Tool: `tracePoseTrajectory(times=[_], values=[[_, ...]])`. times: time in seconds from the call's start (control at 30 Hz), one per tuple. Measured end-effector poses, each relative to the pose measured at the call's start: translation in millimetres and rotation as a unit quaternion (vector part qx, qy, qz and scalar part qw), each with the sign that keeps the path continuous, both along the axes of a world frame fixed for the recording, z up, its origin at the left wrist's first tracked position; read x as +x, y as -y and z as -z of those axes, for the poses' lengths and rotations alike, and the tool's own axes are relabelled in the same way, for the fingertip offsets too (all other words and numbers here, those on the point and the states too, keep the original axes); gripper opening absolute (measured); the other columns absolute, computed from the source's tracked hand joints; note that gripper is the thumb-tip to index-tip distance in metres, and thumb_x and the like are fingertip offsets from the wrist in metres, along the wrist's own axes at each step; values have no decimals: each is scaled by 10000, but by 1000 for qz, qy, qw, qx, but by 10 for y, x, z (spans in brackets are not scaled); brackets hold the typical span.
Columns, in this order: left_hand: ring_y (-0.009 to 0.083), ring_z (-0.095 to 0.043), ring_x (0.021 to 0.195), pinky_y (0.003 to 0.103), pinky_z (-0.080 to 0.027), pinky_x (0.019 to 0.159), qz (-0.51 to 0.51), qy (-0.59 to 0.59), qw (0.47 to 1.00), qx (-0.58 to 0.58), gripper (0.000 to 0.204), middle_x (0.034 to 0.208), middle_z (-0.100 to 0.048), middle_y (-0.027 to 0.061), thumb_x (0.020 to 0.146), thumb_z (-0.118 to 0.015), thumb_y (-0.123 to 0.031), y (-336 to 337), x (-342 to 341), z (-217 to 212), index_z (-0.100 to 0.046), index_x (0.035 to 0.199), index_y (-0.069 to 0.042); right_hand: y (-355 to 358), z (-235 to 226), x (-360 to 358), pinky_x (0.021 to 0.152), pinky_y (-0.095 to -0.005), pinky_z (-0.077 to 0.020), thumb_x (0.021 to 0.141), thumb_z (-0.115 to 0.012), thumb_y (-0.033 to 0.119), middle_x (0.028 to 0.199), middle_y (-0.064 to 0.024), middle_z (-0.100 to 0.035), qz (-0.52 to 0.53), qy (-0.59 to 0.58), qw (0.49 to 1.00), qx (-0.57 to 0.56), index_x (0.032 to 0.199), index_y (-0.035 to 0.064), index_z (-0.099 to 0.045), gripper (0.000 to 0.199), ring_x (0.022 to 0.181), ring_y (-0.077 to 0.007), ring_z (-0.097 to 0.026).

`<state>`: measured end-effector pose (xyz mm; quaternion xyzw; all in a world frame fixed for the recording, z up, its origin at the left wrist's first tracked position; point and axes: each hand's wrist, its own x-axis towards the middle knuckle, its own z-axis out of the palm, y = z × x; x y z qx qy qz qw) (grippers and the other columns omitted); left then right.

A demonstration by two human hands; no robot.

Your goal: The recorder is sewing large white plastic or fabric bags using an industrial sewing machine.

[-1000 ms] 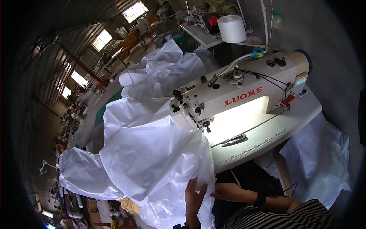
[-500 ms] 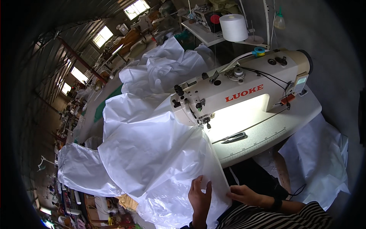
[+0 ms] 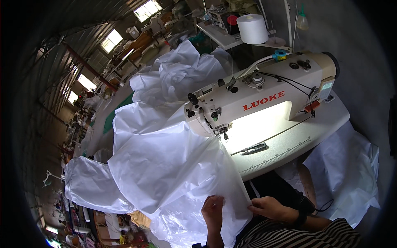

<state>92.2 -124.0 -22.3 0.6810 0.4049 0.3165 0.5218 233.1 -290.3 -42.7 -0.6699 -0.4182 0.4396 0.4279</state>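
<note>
A large, thin white sheet [image 3: 157,161], glossy and crumpled, spreads from under the needle end of the sewing machine [image 3: 264,89] toward me. My right hand [image 3: 269,207] pinches its right edge between thumb and fingers. Left of that, my left hand [image 3: 212,211] is closed over the sheet, fingers bent together, apparently gripping a bit of it; the fingertips are partly hidden. On the lit machine bed lies a pair of thread snips [image 3: 254,149], away from both hands. Where the sheet meets the needle is hard to make out.
A white thread cone [image 3: 252,29] stands on a stand behind the machine. More white sheeting [image 3: 343,165] hangs at the right beyond the table edge. Bunched white material [image 3: 178,70] lies at the far left of the machine. A small bottle [image 3: 302,21] hangs by the wall.
My left hand's fingers, spread and raised before, have curled together and the hand sits slightly lower. My right hand still pinches the sheet's edge, which has moved slightly right.
</note>
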Motion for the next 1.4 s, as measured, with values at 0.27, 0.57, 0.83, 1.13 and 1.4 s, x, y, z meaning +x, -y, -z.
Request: tracePoseTrajectory(times=[0.27, 0.57, 0.83, 1.13, 1.4], values=[[90, -604, 696, 231, -514, 664, -50, 5, 999, 5, 121, 805, -665, 38, 895, -645, 33, 14, 29, -159, -628, 1014, 22, 82, -158, 169, 689, -338, -510, 902, -675, 196, 870, -97, -656, 16, -18, 995, 100, 1000, 41, -633, 188, 776, -231, -662], [122, -649, 769, 274, -565, 708, 3, 76, 984, -162, 322, 883, -681, 81, 876, -592, 90, 62, -17, -59, -583, 1189, 15, -108, -564, 127, 673, -365, -516, 807, -748, 256, 814, -45, -670, 128, 338, 922, 138, 952, 80, -666, 242, 707, -238, -668], [123, -653, 766, 262, -559, 689, -8, 137, 970, -199, 279, 894, -691, 85, 885, -626, 63, 19, -72, 76, -621, 1160, 16, -396, -322, 39, 596, -359, -533, 878, -698, 251, 744, -125, -672, 98, 191, 965, 151, 867, 61, -676, 191, 671, -293, -676], [110, -630, 738, 257, -545, 639, -50, 168, 958, -228, 240, 869, -670, 43, 902, -602, 44, -6, -114, 130, -629, 1135, -5, -133, -153, 39, 605, -343, -536, 895, -675, 237, 759, -103, -681, 118, 109, 981, 110, 966, 49, -675, 201, 655, -259, -676], [69, -531, 634, 226, -450, 579, 20, 126, 981, -148, 242, 766, -600, -3, 933, -588, 20, 124, 0, -204, -632, 1170, 3, -364, -106, -469, 638, -428, -548, 942, -588, 327, 858, -93, -676, -129, 297, 931, 170, 1074, 84, -631, 280, 686, -328, -659]])
